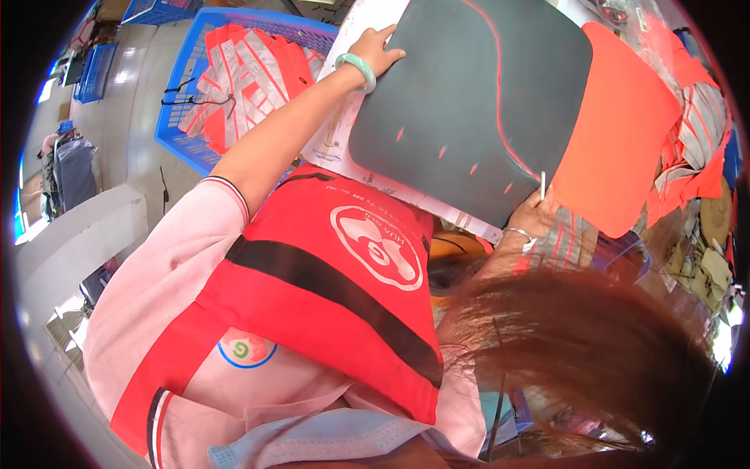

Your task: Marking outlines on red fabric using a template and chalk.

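Note:
A large dark grey-green template sheet (445, 102) with rounded corners lies on the white tabletop (332, 133). A red curved line and several short red dashes are marked on it. My left hand (376, 51), with a green bangle at the wrist, rests at the template's upper left edge, thumb spread over it. By the lower right corner, my right hand (533, 213) is closed around a thin white pen-like stick (543, 185) that points up. Bright orange-red fabric (621, 133) extends from under the template's right side. Some right-hand fingers are hidden.
A blue plastic crate (173, 117) of orange and grey striped pieces (242, 78) stands left of the table. More striped pieces (701, 129) are heaped at the right. My red apron (312, 297) is close to the table's front edge. Loose hair (578, 336) covers the lower right.

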Demonstrator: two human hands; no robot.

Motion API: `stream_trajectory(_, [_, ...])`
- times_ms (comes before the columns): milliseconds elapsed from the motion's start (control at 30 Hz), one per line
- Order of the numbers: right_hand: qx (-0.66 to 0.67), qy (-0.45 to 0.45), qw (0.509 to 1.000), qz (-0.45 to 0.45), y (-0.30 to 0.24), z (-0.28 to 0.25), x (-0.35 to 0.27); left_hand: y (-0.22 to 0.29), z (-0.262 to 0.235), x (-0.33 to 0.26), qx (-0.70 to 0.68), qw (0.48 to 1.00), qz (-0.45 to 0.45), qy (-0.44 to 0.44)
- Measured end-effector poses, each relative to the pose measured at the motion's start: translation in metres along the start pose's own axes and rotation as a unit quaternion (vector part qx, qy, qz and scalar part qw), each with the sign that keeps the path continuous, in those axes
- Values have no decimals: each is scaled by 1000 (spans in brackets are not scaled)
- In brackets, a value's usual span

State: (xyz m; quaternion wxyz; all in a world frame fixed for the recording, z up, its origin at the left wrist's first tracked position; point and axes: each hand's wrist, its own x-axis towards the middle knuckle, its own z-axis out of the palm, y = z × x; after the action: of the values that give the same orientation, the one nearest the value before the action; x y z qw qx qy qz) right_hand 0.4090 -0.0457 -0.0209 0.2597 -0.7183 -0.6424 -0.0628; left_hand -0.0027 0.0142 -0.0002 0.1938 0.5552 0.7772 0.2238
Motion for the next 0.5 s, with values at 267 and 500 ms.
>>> stream_trajectory(267, [3,-26,999,34,-12,-16,12,-5,11,8,-51,994,74,55])
stream_trajectory(500, [74,-177,966,172,-26,9,-5,-56,35,-10,-189,979,29,73])
